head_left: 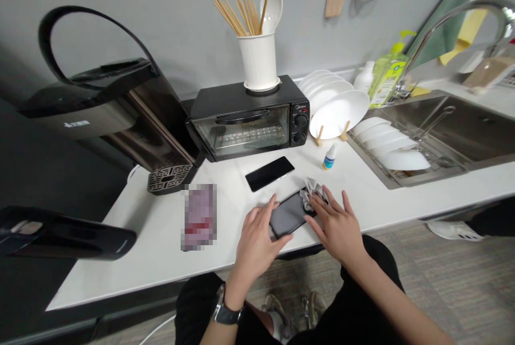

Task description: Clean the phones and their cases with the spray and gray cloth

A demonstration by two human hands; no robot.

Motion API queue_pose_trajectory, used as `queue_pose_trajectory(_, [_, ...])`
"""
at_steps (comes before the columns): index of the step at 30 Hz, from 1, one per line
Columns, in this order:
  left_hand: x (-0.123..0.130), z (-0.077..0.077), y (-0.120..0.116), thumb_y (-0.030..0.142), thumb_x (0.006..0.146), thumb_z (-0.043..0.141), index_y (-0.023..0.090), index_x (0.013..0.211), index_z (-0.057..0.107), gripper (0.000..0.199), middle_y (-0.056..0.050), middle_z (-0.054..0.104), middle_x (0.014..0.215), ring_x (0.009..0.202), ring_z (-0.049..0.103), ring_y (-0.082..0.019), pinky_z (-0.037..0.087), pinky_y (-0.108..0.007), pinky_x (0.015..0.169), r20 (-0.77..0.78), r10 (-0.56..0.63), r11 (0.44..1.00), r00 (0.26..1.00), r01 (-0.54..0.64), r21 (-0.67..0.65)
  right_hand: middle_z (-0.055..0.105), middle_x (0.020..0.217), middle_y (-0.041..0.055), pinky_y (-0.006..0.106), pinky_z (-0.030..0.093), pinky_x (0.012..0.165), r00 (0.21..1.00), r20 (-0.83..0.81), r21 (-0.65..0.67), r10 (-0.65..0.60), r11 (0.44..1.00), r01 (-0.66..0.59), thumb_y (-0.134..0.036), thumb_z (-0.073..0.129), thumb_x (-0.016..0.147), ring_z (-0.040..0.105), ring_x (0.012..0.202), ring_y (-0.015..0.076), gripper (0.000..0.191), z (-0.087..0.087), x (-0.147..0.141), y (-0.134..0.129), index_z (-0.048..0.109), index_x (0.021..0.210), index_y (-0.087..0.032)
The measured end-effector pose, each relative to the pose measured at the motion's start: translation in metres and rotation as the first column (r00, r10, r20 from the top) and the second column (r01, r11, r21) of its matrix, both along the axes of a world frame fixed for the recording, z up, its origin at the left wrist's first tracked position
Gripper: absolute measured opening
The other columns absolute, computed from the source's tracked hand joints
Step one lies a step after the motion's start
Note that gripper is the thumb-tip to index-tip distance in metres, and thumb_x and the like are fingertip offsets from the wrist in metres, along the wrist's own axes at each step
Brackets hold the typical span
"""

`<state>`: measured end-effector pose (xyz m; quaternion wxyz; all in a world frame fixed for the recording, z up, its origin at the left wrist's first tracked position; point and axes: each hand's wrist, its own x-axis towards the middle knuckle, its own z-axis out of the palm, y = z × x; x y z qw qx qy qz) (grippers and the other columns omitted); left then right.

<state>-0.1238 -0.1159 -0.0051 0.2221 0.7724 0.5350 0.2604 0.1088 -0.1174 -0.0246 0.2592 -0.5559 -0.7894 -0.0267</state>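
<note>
A dark phone (288, 214) lies flat on the white counter near its front edge. My left hand (257, 237) holds the phone's left end, thumb at the near side and fingers at the far side. With my right hand (335, 222) I press a crumpled grey cloth (311, 192) onto the phone's right end; the fingers rest on the cloth. Just behind lies a second black phone (270, 173), untouched. A small white bottle with a blue label (329, 158) stands upright behind my right hand.
A black toaster oven (249, 122) carries a white utensil holder (259, 60). White plates (340, 114) stand beside the sink (475, 133), which holds bowls (402, 160). On the left are a dark drink machine (153, 130) and a blurred purple item (199, 217). A person's shoe (454, 230) shows at right.
</note>
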Motion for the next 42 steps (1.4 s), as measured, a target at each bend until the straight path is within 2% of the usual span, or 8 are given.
queue_pose_trajectory(8, [-0.006,-0.007,-0.001,0.021,0.087,0.076,0.029,0.166,0.022,0.096,-0.01,0.06,0.144,0.126,0.054,-0.03,0.045,-0.048,0.11,-0.028,-0.008,1.0,1.0,0.008,-0.006,0.067,0.142,0.0116,0.062,0.024,0.127,0.929,-0.121,-0.114,0.351,0.924,-0.364,-0.057,0.06,0.101,0.046,0.149,0.0329,0.055,0.012,-0.058,-0.024,0.064,0.137,-0.017])
queue_pose_trajectory(15, [-0.001,0.0,-0.001,0.025,0.083,0.084,0.036,0.166,0.018,0.107,-0.004,0.061,0.148,0.131,0.051,-0.03,0.039,-0.05,0.115,-0.013,-0.005,1.0,1.0,0.005,-0.012,0.066,0.144,0.0096,0.071,0.015,0.125,0.995,0.018,-0.036,0.093,0.995,-0.092,-0.046,0.055,0.106,0.033,0.155,0.0384,0.043,0.006,0.019,-0.001,0.065,0.138,-0.02])
queue_pose_trajectory(18, [-0.002,0.0,0.001,0.025,0.085,0.081,0.036,0.166,0.02,0.103,-0.004,0.062,0.146,0.13,0.052,-0.03,0.04,-0.051,0.115,-0.003,-0.016,1.0,1.0,0.016,-0.002,0.064,0.146,0.0131,0.07,0.021,0.124,0.998,-0.011,-0.023,0.063,0.998,-0.063,-0.051,0.058,0.103,0.034,0.154,0.0401,0.052,0.004,-0.001,0.004,0.062,0.143,-0.016])
queue_pose_trajectory(23, [-0.008,-0.006,0.002,0.02,0.089,0.071,0.029,0.166,0.024,0.09,-0.011,0.063,0.14,0.125,0.055,-0.032,0.045,-0.052,0.109,-0.041,-0.041,0.999,0.998,0.04,-0.009,0.066,0.144,0.0125,0.064,0.026,0.127,0.937,-0.108,-0.067,0.332,0.938,-0.34,-0.057,0.063,0.098,0.039,0.153,0.0356,0.06,0.008,-0.06,-0.019,0.063,0.141,-0.016])
queue_pose_trajectory(30, [-0.003,-0.004,0.0,0.032,0.085,0.083,0.033,0.166,0.019,0.104,-0.006,0.059,0.148,0.128,0.052,-0.032,0.04,-0.051,0.114,-0.034,-0.023,0.999,0.999,0.024,0.021,0.068,0.141,0.0061,0.073,0.017,0.124,0.996,-0.002,-0.012,0.086,0.996,-0.086,-0.043,0.055,0.106,0.034,0.154,0.0394,0.036,0.001,0.007,0.005,0.07,0.132,-0.023])
queue_pose_trajectory(33, [-0.002,-0.003,0.0,0.032,0.086,0.082,0.033,0.166,0.018,0.103,-0.006,0.059,0.148,0.128,0.052,-0.031,0.039,-0.051,0.115,-0.028,-0.026,0.999,0.999,0.027,0.032,0.068,0.141,0.0108,0.072,0.02,0.124,0.998,0.011,0.015,0.054,0.998,-0.055,-0.046,0.058,0.104,0.035,0.153,0.0408,0.043,0.002,-0.004,0.004,0.068,0.135,-0.018])
queue_pose_trajectory(38, [-0.005,-0.007,-0.001,0.024,0.089,0.075,0.028,0.167,0.019,0.096,-0.011,0.061,0.142,0.12,0.055,-0.032,0.045,-0.049,0.108,-0.08,-0.02,0.999,0.997,0.022,0.026,0.067,0.143,0.0088,0.061,0.026,0.127,0.939,-0.051,-0.077,0.34,0.936,-0.343,-0.053,0.06,0.102,0.039,0.153,0.0332,0.05,0.007,-0.051,-0.013,0.066,0.137,-0.018])
queue_pose_trajectory(42, [-0.004,-0.006,-0.002,0.031,0.086,0.081,0.03,0.166,0.021,0.1,-0.009,0.058,0.149,0.126,0.052,-0.032,0.042,-0.05,0.112,-0.058,0.006,0.999,0.998,-0.004,0.032,0.071,0.137,0.0057,0.07,0.023,0.124,0.989,-0.02,-0.037,0.147,0.988,-0.147,-0.044,0.055,0.106,0.038,0.153,0.0371,0.035,0.003,-0.018,0.011,0.071,0.13,-0.025])
